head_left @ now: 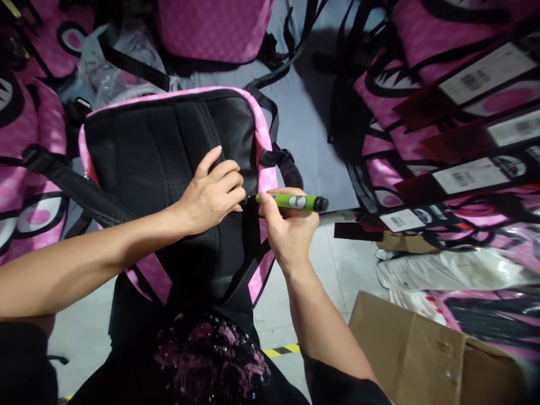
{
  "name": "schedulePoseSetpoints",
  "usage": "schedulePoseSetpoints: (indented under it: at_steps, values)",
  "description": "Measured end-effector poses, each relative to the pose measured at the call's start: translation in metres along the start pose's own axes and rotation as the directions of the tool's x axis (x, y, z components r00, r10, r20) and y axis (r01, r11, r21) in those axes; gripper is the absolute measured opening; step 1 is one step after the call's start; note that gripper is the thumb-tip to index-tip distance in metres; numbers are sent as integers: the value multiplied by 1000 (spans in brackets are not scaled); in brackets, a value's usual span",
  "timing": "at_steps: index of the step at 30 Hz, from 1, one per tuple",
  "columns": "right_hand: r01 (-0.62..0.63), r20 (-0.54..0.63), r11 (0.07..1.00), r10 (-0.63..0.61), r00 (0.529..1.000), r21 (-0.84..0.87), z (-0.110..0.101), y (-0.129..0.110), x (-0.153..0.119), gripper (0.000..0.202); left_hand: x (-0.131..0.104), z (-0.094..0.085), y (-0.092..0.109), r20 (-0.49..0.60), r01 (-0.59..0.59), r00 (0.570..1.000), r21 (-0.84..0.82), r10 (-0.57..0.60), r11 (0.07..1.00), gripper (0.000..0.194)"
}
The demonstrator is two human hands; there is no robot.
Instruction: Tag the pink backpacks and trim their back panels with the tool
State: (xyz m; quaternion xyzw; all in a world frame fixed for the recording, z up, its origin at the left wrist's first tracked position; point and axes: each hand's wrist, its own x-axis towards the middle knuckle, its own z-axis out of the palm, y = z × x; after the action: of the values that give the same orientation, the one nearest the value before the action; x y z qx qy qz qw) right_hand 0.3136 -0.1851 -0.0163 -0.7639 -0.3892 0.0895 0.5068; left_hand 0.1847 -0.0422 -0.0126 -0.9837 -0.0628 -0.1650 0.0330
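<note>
A grey-blue table [312, 112] stretches away, much of it covered. On the right, a stack of pink backpacks [417, 45] runs out of view, its far ones dim and blurred. The black-and-pink backpack [126, 152] lies back panel up before the person, its upper part on the table, its lower part so shadowed that it merges with the dark clothing. Beyond it, a pink checkered backpack [215, 28] is cut off at the top. A cardboard box [405, 349] is cropped at bottom right. A crumpled clear plastic bag [122, 62] sits partly behind the near backpack. Print on the hang tags [485, 73] is too small to read. The left hand [215, 191] presses on the back panel, fingers bent, one spread away; whether they pinch fabric, I cannot tell. The right hand [291, 230] grips a green marker [293, 201], thumb against fingers, its tip hard to make out beside the left fingertips.
</note>
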Motion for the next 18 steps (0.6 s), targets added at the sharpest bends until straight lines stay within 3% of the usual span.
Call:
schedulePoseSetpoints:
  at_steps: [3,5,7,9,12,15,18]
  values:
    - [-10,32,1000,10,999,13,0,1,0,23,16,-15,-13,120,-149,983,52,142,987,24]
    - [-15,43,998,12,999,65,1,1,-1,23,31,-26,-22,266,-256,936,69,230,964,27]
    - [13,74,992,-22,997,122,1,-2,-1,22,45,-39,-27,405,-276,889,104,213,955,30]
    - [21,93,986,-37,995,165,-3,-10,-3,21,52,-56,-26,482,-217,867,143,124,966,33]
    - [12,61,943,-35,998,332,-19,-29,-8,19,48,-98,-11,472,-111,881,157,24,981,33]
    - [179,71,877,-234,970,447,-44,-56,-16,24,29,-153,19,399,32,913,146,-88,989,35]
    - [406,84,829,-469,879,384,-58,-76,-21,27,5,-192,48,349,197,910,114,-225,974,40]
